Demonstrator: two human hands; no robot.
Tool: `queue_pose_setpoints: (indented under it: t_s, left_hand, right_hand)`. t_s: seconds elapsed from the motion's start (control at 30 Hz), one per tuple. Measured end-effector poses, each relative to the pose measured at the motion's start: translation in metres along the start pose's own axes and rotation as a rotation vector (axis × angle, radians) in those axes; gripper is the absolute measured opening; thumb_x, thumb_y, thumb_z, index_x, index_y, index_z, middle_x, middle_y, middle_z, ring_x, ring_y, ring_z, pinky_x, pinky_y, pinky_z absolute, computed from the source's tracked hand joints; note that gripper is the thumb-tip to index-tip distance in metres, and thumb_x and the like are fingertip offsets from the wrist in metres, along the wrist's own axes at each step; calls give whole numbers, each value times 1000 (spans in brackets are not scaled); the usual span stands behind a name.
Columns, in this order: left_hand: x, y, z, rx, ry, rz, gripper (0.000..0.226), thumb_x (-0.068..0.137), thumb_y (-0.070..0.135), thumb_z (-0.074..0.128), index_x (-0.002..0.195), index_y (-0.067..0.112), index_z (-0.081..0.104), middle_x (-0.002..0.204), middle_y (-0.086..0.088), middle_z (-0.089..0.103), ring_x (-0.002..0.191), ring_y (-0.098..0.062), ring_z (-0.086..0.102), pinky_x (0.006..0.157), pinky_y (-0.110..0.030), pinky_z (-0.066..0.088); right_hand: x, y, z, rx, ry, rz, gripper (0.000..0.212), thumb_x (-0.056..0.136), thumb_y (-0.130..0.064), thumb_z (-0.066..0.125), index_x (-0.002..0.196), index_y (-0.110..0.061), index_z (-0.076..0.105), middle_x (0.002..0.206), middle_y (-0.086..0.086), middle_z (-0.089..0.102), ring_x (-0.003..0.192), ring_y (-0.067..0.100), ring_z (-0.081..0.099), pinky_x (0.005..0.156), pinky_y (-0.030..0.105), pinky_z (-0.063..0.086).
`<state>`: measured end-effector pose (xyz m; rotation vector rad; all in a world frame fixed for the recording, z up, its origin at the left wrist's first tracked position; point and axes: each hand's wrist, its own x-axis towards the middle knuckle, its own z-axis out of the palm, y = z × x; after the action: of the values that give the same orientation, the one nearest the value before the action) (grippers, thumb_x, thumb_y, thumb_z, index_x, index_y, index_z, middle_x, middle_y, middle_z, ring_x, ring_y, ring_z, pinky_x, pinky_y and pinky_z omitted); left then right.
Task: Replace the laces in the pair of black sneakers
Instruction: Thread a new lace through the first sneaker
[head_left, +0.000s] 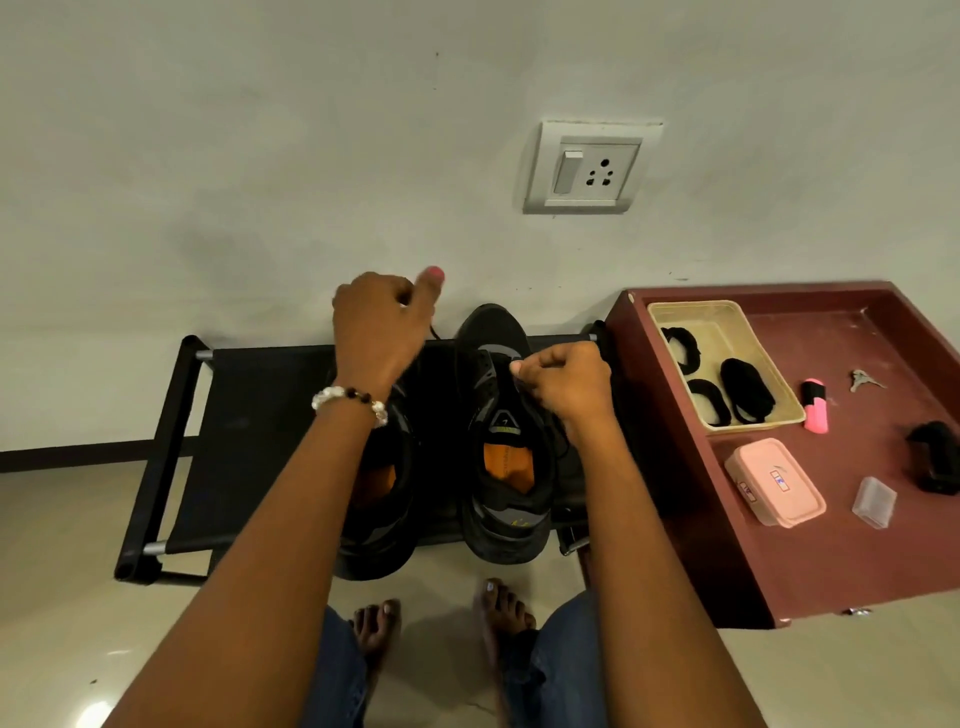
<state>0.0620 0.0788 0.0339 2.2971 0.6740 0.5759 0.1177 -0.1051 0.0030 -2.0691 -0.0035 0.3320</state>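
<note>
Two black sneakers (498, 441) sit on a low rack (249, 415). Left hand (382, 332) pulls a lace (434, 331) upward, pinched; right hand (563, 382) pinches lace at the eyelets (likely unlacing). Next: draw it free.

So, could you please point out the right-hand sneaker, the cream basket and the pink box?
right-hand sneaker (506, 512): head view, on its heel collar.
cream basket (724, 332): head view, on its bare floor.
pink box (774, 480): head view, on its lid.
</note>
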Motion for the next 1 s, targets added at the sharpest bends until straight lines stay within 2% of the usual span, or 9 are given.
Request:
queue_pose_setpoints:
  t_s: [0.07, 0.13, 0.2, 0.3, 0.43, 0.6, 0.8, 0.9, 1.0]
  left_hand:
    - [-3, 5, 10, 242, -34, 103, 38, 92, 50, 53, 101, 19, 73, 104, -7, 64, 104, -29, 54, 89, -36, 42]
    - [-7, 14, 19, 193, -163, 242, 37, 91, 38, 62, 125, 25, 63, 124, -4, 56, 118, -30, 44, 96, -33, 36]
    - [-13, 25, 30, 54, -380, 365, 41, 91, 28, 64, 132, 26, 59, 126, -3, 60, 117, -25, 50, 98, -28, 31]
    - [-23, 33, 42, -178, -586, 271, 37, 90, 13, 66, 126, 20, 64, 112, -3, 69, 104, -15, 62, 93, -16, 41]
    - [-17, 29, 40, -250, -398, 101, 14, 89, 12, 68, 100, 16, 76, 86, 3, 73, 83, -2, 65, 79, -1, 42]
    - [-6, 3, 40, -310, -138, -271, 15, 89, 7, 64, 84, 16, 75, 88, 0, 73, 87, -11, 67, 90, -26, 53]
    - [-10, 21, 46, -144, -346, 223, 40, 84, 26, 73, 123, 25, 66, 125, 2, 64, 119, -20, 54, 107, -37, 38]
    - [-18, 31, 50, -172, -480, 302, 31, 85, 18, 72, 116, 20, 71, 107, 1, 73, 102, -11, 64, 94, -16, 44]
    - [-15, 26, 44, -202, -358, 167, 16, 86, 15, 71, 101, 15, 77, 88, 7, 72, 75, 3, 62, 72, 4, 37]
  right_hand:
    - [-4, -4, -9, 196, -33, 58, 11, 82, -7, 76, 72, -10, 71, 68, 5, 67, 57, 10, 58, 52, 20, 47]
    - [-8, -11, -16, 393, -83, 98, 8, 84, 1, 70, 78, -4, 70, 66, 8, 65, 52, 11, 55, 47, 18, 45]
    - [-11, -17, -21, 558, -129, 127, 6, 85, 4, 68, 81, -1, 69, 63, 8, 64, 50, 11, 55, 47, 18, 46]
    - [-13, -20, -26, 599, -163, 129, 7, 84, 5, 68, 80, 0, 69, 59, 7, 66, 50, 11, 57, 48, 18, 48]
    - [-5, -13, -44, 457, -168, 83, 8, 81, 5, 72, 81, -2, 69, 68, 10, 67, 50, 10, 54, 48, 19, 45]
    - [3, 6, -71, 109, 24, 47, 4, 83, -2, 73, 87, -3, 72, 71, 4, 67, 45, -3, 54, 46, 11, 43]
    - [4, -10, -50, 128, -54, -37, 4, 83, -12, 76, 85, -10, 74, 75, 2, 71, 52, 1, 55, 47, 11, 42]
    - [4, -21, -35, 160, -107, -83, 6, 80, -11, 79, 77, -12, 74, 70, 3, 71, 52, 7, 55, 46, 15, 43]
    - [6, -19, -35, 146, -112, -68, 9, 77, -14, 81, 74, -12, 73, 69, 4, 71, 50, 6, 53, 47, 16, 42]
